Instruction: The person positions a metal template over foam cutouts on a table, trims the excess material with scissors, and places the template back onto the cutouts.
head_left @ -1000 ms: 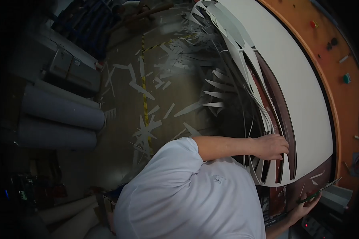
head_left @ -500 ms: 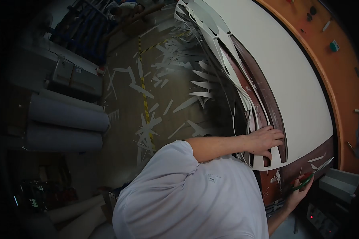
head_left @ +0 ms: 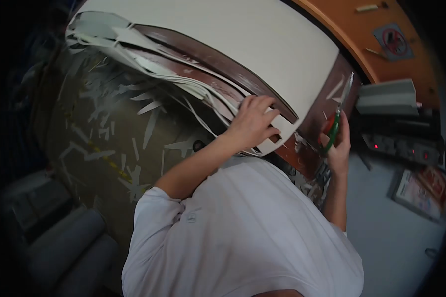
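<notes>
My left hand (head_left: 253, 121) rests on the near end of a white sheet offcut (head_left: 178, 78) with long cut-out gaps. Its fingers are bent and apart, the thumb spread away from them, touching the offcut without a visible grip. Brown table surface shows through the gaps. My right hand (head_left: 338, 148) is closed round the green and red handles of scissors (head_left: 334, 129), held over the table's near corner. Their blades point up and away from me and look closed. A large uncut white sheet (head_left: 243, 37) lies beyond the offcut.
White scraps (head_left: 148, 126) litter the floor at left, across a yellow-black tape line. Grey rolls (head_left: 72, 237) lie at lower left. Beyond the sheet runs an orange ledge (head_left: 347, 42). A grey metal box (head_left: 387, 96) and a unit with red lights (head_left: 400, 148) stand at right.
The view has swung to the right, so the table now runs toward the upper left. My right hand holds the scissors more upright. My left hand stays on the offcut, its fingers more bent.
</notes>
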A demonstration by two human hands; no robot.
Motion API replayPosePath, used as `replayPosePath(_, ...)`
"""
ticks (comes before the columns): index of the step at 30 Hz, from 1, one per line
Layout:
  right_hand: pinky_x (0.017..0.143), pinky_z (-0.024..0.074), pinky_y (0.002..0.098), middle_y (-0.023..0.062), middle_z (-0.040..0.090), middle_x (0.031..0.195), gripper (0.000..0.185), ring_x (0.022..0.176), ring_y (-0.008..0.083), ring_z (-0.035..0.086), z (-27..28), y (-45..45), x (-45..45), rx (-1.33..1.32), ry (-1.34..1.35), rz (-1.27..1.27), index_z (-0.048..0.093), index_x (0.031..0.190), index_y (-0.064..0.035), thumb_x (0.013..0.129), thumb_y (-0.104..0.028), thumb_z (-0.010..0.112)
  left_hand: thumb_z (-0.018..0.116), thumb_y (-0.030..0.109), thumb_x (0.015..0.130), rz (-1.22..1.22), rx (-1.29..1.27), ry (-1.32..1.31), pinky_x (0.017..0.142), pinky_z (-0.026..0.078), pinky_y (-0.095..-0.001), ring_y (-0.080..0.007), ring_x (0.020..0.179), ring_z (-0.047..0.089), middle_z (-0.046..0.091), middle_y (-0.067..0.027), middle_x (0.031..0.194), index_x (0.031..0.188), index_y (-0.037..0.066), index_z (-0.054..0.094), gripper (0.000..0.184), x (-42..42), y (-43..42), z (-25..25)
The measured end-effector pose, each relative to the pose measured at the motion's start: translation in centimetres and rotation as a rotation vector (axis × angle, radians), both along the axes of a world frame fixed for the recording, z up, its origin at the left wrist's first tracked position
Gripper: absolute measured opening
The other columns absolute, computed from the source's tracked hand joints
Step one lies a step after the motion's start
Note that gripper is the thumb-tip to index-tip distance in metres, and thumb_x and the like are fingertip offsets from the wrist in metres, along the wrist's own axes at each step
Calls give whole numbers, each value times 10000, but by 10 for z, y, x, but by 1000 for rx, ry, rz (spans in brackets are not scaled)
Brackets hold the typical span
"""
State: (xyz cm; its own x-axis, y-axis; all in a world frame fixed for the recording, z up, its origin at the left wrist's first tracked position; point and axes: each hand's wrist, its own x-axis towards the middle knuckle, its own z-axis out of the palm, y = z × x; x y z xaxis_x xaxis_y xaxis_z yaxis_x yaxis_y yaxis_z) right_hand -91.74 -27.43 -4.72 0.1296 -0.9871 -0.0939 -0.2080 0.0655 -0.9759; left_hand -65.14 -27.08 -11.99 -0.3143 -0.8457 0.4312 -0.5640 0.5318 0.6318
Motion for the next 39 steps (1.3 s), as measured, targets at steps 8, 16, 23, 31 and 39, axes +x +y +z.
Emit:
replayPosePath(8, 781, 421, 218, -11, 488, 930, 728, 848, 76, 484, -10, 32, -43, 121, 94, 45, 332, 1464, -32, 821, 5, 673, 824, 408, 633, -101, 9, -109, 946, 396, -441, -324, 1062, 530, 562, -126, 1101, 1060, 9, 605, 623, -39, 5, 1)
replayPosePath(16, 634, 439, 222, -5, 552, 866, 680, 752, 81, 533, 0, 25, -103, 592, 116, 454, 431, 1385, -23, 838, -260, 757, 800, 510, 634, 98, 79, -450, 913, 392, -430, -259, 932, 522, 536, -84, 935, 908, 53, 565, 583, -65, 22, 0)
replayPosePath(23, 745, 550, 288, 92, 580, 1037, 732, 812, 144, 609, -7, -8, -120, 814, 215, 781, 305, 1478, -32, 924, -400, 610, 778, 357, 725, 185, 106, -432, 790, 421, -405, -274, 783, 563, 561, -85, 740, 742, 58, 586, 355, -80, 26, -12)
replayPosePath(31, 739, 540, 293, 106, 579, 1049, 787, 835, 150, 623, -11, -40, -105, 796, 252, 909, 342, 1440, 11, 935, -538, 591, 747, 177, 679, 229, -19, -345, 688, 447, -378, -250, 652, 574, 576, -83, 621, 603, 63, 566, 227, -83, 30, -9)
replayPosePath(39, 760, 520, 287, 90, 584, 1043, 731, 870, 150, 593, -18, -65, -75, 733, 187, 977, 359, 1418, -13, 957, -550, 543, 746, 150, 657, 283, -123, -224, 722, 475, -375, -246, 633, 564, 550, -81, 594, 580, 70, 535, 239, -81, 23, 22)
